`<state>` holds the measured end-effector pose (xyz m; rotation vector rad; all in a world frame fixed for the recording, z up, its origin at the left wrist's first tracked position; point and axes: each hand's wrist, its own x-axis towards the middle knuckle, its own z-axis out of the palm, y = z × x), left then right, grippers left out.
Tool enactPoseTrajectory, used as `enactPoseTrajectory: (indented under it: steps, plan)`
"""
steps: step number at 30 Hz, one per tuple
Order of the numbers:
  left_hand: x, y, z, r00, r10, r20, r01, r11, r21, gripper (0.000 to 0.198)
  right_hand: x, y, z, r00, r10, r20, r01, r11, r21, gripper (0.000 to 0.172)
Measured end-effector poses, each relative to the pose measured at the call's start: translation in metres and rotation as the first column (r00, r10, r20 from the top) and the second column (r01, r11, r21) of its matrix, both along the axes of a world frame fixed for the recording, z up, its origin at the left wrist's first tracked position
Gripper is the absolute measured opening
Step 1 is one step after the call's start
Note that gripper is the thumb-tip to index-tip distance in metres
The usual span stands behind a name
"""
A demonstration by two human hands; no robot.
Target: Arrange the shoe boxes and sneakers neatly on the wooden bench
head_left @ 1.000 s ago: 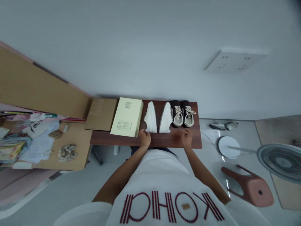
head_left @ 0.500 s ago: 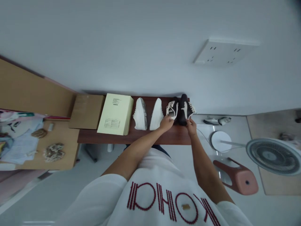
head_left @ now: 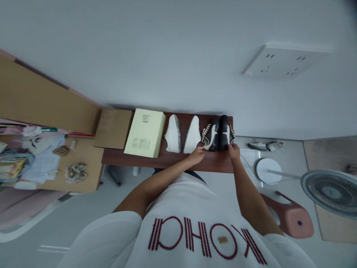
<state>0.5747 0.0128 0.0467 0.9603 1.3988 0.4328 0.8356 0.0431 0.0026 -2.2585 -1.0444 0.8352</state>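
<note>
A pair of dark brown sneakers with cream stripes and laces lies on its side at the right end of a reddish-brown bench. My left hand [head_left: 196, 155] pinches the heel edge of the left dark sneaker [head_left: 213, 134]. The heel of the right dark sneaker [head_left: 224, 130] is between the fingers of my right hand [head_left: 233, 152]. Both toes point to the wall, and the two soles face each other, close together. To the left lie a white shoe [head_left: 173, 136] and its mate, another white shoe [head_left: 192, 136], also on their sides.
A pale yellow box [head_left: 145, 132] and a cardboard box [head_left: 114, 128] occupy the left of the bench [head_left: 173, 160]. A cluttered desk [head_left: 90, 171] adjoins it. On the right floor are a fan [head_left: 331, 191], a pink stool [head_left: 298, 221] and grey-white shoes [head_left: 264, 145]. A socket plate [head_left: 287, 61] projects from the wall.
The left dark sneaker has been turned from showing its laces and opening onto its side, level with its mate. My left hand has drawn slightly back toward me. The view has shifted.
</note>
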Motion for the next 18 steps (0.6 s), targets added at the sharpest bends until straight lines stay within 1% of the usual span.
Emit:
enactPoseTrajectory:
  steps: [1,2,3,4,5,6,7,8,9,10,11,12,13,14,15,16,18]
  plan:
    - [-0.016,-0.006,0.006,0.998,0.031,0.047,-0.026,0.996,-0.091,0.047,-0.001,-0.001,0.004,1.0,-0.007,0.006,0.007,1.0,-0.004,0.041]
    - [-0.034,-0.012,0.013,0.995,0.064,0.071,-0.052,0.987,-0.15,0.044,-0.004,-0.002,0.009,1.0,-0.016,0.019,0.016,1.0,-0.001,0.043]
    - [-0.053,-0.017,0.018,0.992,0.104,0.069,-0.091,0.982,-0.163,0.039,-0.007,-0.005,0.015,0.999,-0.021,0.049,0.021,1.0,0.01,0.046]
    - [-0.075,-0.022,0.023,0.988,0.147,0.055,-0.139,0.982,-0.127,0.034,-0.012,-0.008,0.022,0.994,-0.022,0.103,0.019,0.999,0.031,0.047]
    - [-0.098,-0.027,0.026,0.979,0.202,0.021,-0.2,0.978,-0.052,0.031,-0.02,-0.011,0.03,0.984,-0.013,0.175,0.003,0.998,0.058,0.048]
    - [-0.122,-0.032,0.029,0.959,0.28,-0.039,-0.278,0.959,0.06,0.031,-0.03,-0.015,0.038,0.965,0.003,0.262,-0.027,0.996,0.086,0.048]
    - [-0.147,-0.037,0.029,0.915,0.385,-0.122,-0.359,0.914,0.19,0.033,-0.044,-0.019,0.046,0.938,0.031,0.345,-0.072,0.992,0.107,0.049]
    - [-0.172,-0.04,0.029,0.834,0.506,-0.218,-0.431,0.846,0.313,0.037,-0.062,-0.022,0.053,0.91,0.087,0.405,-0.143,0.983,0.111,0.049]
    - [-0.197,-0.043,0.028,0.716,0.622,-0.316,-0.486,0.77,0.414,0.042,-0.084,-0.025,0.059,0.883,0.168,0.439,-0.236,0.966,0.105,0.049]
    - [-0.22,-0.046,0.025,0.585,0.707,-0.398,-0.526,0.704,0.476,0.047,-0.109,-0.028,0.064,0.848,0.284,0.447,-0.358,0.93,0.087,0.048]
    - [-0.241,-0.047,0.022,0.464,0.756,-0.462,-0.565,0.654,0.502,0.049,-0.136,-0.03,0.067,0.802,0.401,0.442,-0.48,0.874,0.077,0.046]
    - [-0.26,-0.048,0.019,0.386,0.767,-0.512,-0.597,0.631,0.495,0.049,-0.165,-0.031,0.068,0.737,0.524,0.428,-0.602,0.796,0.063,0.044]
    - [-0.275,-0.049,0.017,0.353,0.757,-0.55,-0.619,0.63,0.47,0.047,-0.193,-0.031,0.068,0.642,0.65,0.406,-0.721,0.692,0.032,0.042]
    - [-0.286,-0.05,0.014,0.351,0.738,-0.577,-0.629,0.642,0.439,0.045,-0.22,-0.03,0.067,0.558,0.731,0.392,-0.792,0.61,-0.01,0.043]
    - [-0.294,-0.051,0.012,0.369,0.717,-0.592,-0.626,0.662,0.413,0.045,-0.244,-0.029,0.065,0.509,0.769,0.386,-0.817,0.573,-0.064,0.047]
    - [-0.299,-0.051,0.01,0.393,0.7,-0.597,-0.613,0.683,0.397,0.046,-0.264,-0.027,0.062,0.48,0.79,0.38,-0.82,0.558,-0.124,0.054]
    - [-0.305,-0.054,0.008,0.432,0.682,-0.59,-0.587,0.71,0.39,0.049,-0.291,-0.023,0.055,0.466,0.797,0.384,-0.782,0.574,-0.242,0.073]
